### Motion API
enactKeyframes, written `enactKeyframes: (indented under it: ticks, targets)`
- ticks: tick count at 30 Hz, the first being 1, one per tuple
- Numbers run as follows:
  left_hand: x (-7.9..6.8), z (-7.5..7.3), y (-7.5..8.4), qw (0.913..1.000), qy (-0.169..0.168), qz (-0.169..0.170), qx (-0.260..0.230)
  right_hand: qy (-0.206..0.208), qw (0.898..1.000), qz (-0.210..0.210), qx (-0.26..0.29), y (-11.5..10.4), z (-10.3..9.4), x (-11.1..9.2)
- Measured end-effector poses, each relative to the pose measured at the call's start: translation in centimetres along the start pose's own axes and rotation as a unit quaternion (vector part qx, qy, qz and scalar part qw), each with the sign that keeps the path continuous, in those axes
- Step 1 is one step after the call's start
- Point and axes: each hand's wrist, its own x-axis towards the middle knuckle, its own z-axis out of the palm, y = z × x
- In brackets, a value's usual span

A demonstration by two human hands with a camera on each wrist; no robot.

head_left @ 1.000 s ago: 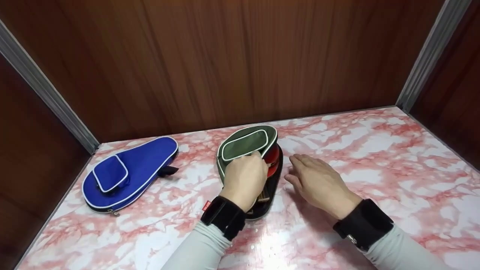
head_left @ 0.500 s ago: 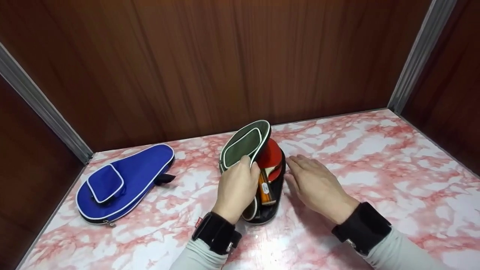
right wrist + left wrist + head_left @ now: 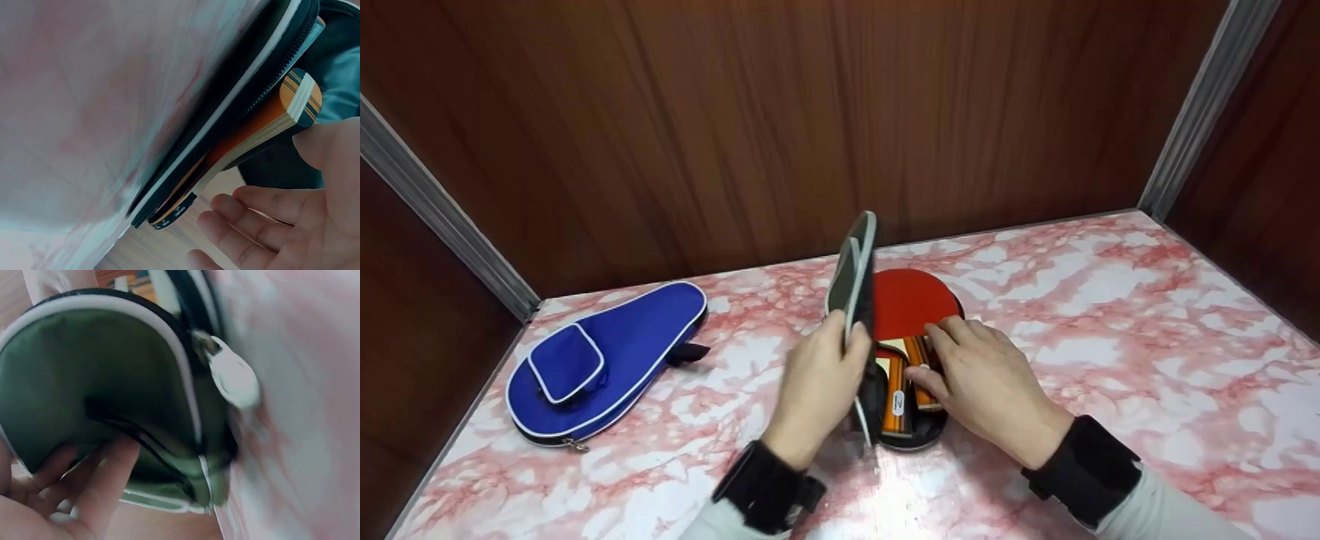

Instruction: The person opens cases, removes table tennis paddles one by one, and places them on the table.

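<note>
Left hand point(image 3: 819, 382) pinches the raised flap point(image 3: 843, 289) of the green case point(image 3: 913, 445); if that grip slips, flap probably drops over the paddles point(image 3: 915, 300). Right hand point(image 3: 997, 379), fingers loosely spread, thumb at a handle point(image 3: 916, 351), might knock it askew. Case white-piped, unzipped, on the marbled surface point(image 3: 1110, 322), right of the blue case point(image 3: 641, 337); paddles red-faced, handles striped orange.

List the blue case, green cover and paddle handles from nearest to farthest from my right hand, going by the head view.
1. Paddle handles: immediately left of the right hand.
2. Green cover: farther left, raised in the left hand.
3. Blue case: farthest left, lying on the table.
</note>
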Motion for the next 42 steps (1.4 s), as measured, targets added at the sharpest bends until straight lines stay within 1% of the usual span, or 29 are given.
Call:
enactKeyframes:
  ticks: [2, 4, 7, 9, 11, 14, 16, 19, 22, 24, 27, 29, 32, 34, 38, 42]
  targets:
    - [-0.5, -0.8, -0.6, 0.9993, 0.022, 0.004, 0.03, -0.003, 1.0, 0.001, -0.002, -0.1, 0.0, 0.1]
    - [-0.9, -1.5, -1.2, 0.9956, 0.049, 0.015, 0.079, -0.007, 1.0, 0.001, -0.002, -0.2, -0.1, 0.1]
    - [-1.3, -2.5, -2.1, 0.9814, 0.094, 0.042, 0.162, -0.013, 1.0, 0.004, 0.003, -0.3, -0.1, 0.1]
    - [-1.7, -2.9, -2.6, 0.9715, 0.119, 0.062, 0.196, -0.015, 1.0, 0.006, 0.007, -0.3, 0.0, 0.0]
    - [-2.0, -3.2, -3.0, 0.9633, 0.136, 0.085, 0.215, -0.017, 1.0, 0.011, 0.013, -0.4, 0.0, 0.0]
    - [-2.3, -3.4, -3.7, 0.9526, 0.152, 0.118, 0.236, -0.023, 0.999, 0.017, 0.026, -0.5, 0.0, 0.0]
    - [-2.6, -3.7, -4.0, 0.9486, 0.158, 0.128, 0.243, -0.029, 0.999, 0.017, 0.034, -0.6, 0.0, -0.1]
    - [-2.8, -4.1, -4.4, 0.9475, 0.162, 0.124, 0.247, -0.032, 0.998, 0.014, 0.044, -0.8, 0.1, 0.0]
    - [-2.9, -4.3, -4.7, 0.9485, 0.159, 0.116, 0.249, -0.032, 0.998, 0.013, 0.043, -0.9, 0.2, -0.1]
    - [-2.9, -4.4, -4.8, 0.9474, 0.157, 0.117, 0.254, -0.029, 0.999, 0.013, 0.04, -0.8, 0.1, -0.2]
    - [-3.0, -4.6, -4.9, 0.9439, 0.157, 0.121, 0.264, -0.014, 0.999, 0.006, 0.033, -0.7, 0.2, -0.3]
    - [-3.2, -4.9, -5.1, 0.9421, 0.159, 0.12, 0.27, -0.001, 1.0, 0.002, 0.029, -0.7, 0.3, -0.2]
    - [-3.5, -5.3, -5.3, 0.9409, 0.159, 0.113, 0.277, 0.009, 0.999, 0.004, 0.032, -0.5, 0.4, -0.2]
    - [-3.7, -5.4, -5.4, 0.9412, 0.156, 0.109, 0.279, 0.006, 0.999, 0.009, 0.042, -0.4, 0.3, -0.2]
    - [-3.7, -5.3, -5.4, 0.94, 0.155, 0.112, 0.282, -0.008, 0.998, 0.021, 0.065, 0.1, 0.3, -0.3]
    - [-3.7, -5.2, -5.4, 0.9385, 0.157, 0.115, 0.285, -0.009, 0.997, 0.029, 0.066, 0.4, 0.4, -0.4]
